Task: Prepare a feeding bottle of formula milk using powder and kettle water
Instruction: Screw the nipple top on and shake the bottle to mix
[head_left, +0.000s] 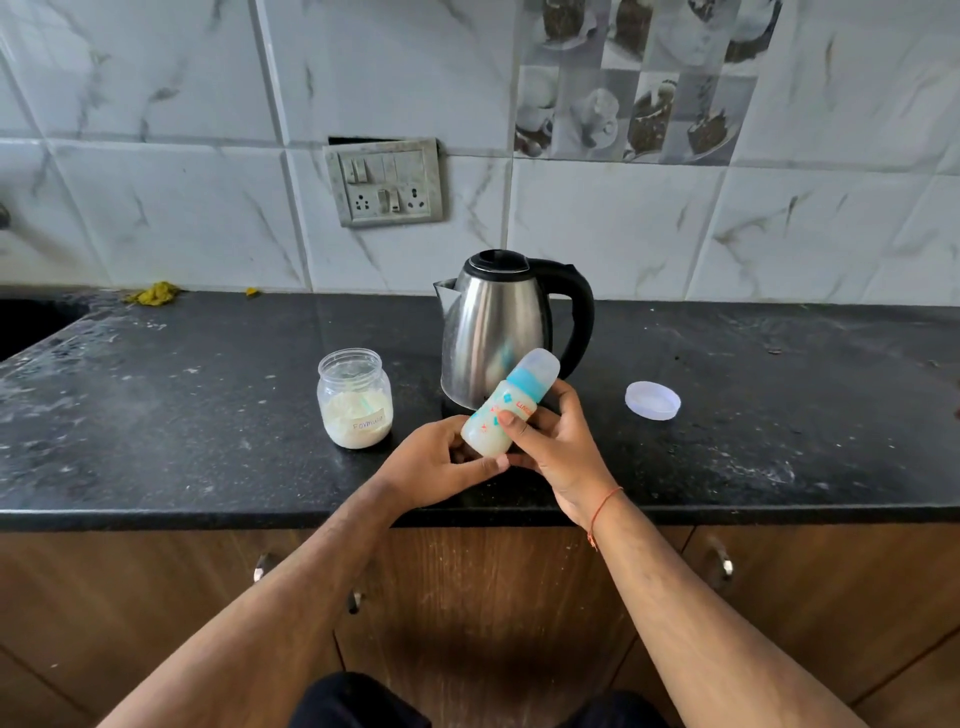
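Note:
A feeding bottle with a blue collar and a clear cap is tilted to the upper right, with milky liquid inside. My right hand grips its body, thumb across the front. My left hand holds its base from the left with curled fingers. Behind the bottle stands a steel kettle with a black lid and handle. An open jar of white formula powder sits to the left of my hands, with a scoop handle showing in the powder.
The jar's clear lid lies upside down on the black countertop to the right. A sink corner is at far left. A switch and socket plate is on the tiled wall. Cabinet doors sit below the counter edge.

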